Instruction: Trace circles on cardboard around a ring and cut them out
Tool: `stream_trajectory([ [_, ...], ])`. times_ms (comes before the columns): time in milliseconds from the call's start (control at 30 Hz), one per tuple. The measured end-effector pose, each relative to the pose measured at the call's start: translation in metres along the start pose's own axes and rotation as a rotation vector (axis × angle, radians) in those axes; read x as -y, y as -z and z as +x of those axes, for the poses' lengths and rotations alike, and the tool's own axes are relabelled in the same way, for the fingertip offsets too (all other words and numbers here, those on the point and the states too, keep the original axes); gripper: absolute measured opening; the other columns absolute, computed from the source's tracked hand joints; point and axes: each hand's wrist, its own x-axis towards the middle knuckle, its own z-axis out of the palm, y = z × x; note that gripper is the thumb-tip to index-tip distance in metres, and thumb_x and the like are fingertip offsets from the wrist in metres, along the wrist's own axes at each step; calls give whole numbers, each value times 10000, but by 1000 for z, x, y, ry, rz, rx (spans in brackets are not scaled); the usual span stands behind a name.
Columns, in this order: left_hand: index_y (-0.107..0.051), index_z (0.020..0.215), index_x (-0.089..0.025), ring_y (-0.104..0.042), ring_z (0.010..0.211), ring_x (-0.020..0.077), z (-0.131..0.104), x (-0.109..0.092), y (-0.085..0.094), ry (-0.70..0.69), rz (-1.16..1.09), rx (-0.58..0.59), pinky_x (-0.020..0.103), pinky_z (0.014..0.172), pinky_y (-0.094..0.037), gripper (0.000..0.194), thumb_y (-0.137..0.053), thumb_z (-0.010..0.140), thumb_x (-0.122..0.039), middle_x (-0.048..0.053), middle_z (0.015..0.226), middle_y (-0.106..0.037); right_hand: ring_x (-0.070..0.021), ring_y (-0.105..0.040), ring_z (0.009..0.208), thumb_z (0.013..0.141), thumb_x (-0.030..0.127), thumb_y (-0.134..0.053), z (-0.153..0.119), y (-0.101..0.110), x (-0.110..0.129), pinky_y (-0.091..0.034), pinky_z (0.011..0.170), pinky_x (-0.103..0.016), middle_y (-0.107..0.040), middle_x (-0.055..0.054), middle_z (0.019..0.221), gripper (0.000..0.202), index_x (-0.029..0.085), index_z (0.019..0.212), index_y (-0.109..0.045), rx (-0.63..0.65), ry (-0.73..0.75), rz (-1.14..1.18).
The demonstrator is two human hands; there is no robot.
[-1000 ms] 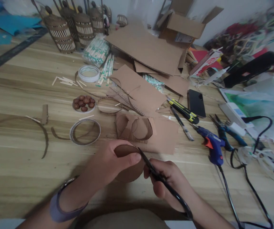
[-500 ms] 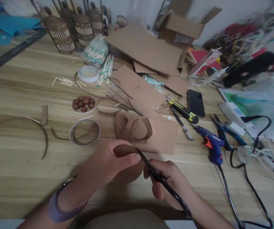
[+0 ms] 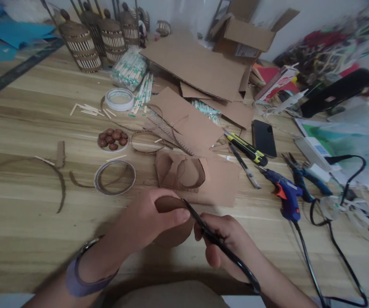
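My left hand (image 3: 152, 218) is closed on a round piece of brown cardboard (image 3: 176, 235), thumb on top and fingers behind it. Another curved cardboard edge shows between thumb and forefinger; whether it is the same piece I cannot tell. Black scissors (image 3: 218, 241) are gripped in my right hand (image 3: 224, 235), their blades pointing up and left to the cardboard's edge by my left thumb. Just beyond my hands lies a cardboard scrap with round cut-outs (image 3: 200, 164).
A tape ring (image 3: 96, 182) and a dish of brown balls (image 3: 112, 139) stand left. A yellow-black cutter (image 3: 245, 147), a blue glue gun (image 3: 284, 190) with its cord, and pliers (image 3: 300, 177) lie right. Cardboard sheets (image 3: 197, 64) and lantern-like models (image 3: 81, 47) are behind.
Almost nothing differs. Both hands, the scissors and the cardboard have shifted only very slightly.
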Motion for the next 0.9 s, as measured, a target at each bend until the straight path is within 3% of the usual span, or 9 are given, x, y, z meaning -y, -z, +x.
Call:
stream_trajectory([
  [233, -782, 826, -219, -692, 792, 193, -1, 4, 0, 13, -16, 13, 260, 683, -475, 173, -762, 805, -390, -33, 776, -792, -81, -236, 487, 870, 806, -590, 0, 0, 2, -199, 432, -204, -340, 87, 527, 647, 176, 722, -592, -6, 10, -62],
  [567, -802, 826, -235, -720, 804, 210, 0, 4, 0, 23, 21, 11, 256, 664, -502, 167, -778, 800, -398, -26, 783, -806, -87, -300, 497, 697, 924, -603, -2, 5, 2, -217, 449, -212, -394, 79, 544, 769, 163, 803, -630, 70, -85, 28],
  [900, -800, 846, -220, -742, 861, 223, 0, 0, -1, 43, -37, 82, 271, 722, -542, 147, -763, 803, -356, -16, 833, -822, -87, -293, 495, 791, 874, -602, 0, 4, 2, -226, 451, -210, -378, 83, 542, 705, 170, 769, -612, 74, -62, -37],
])
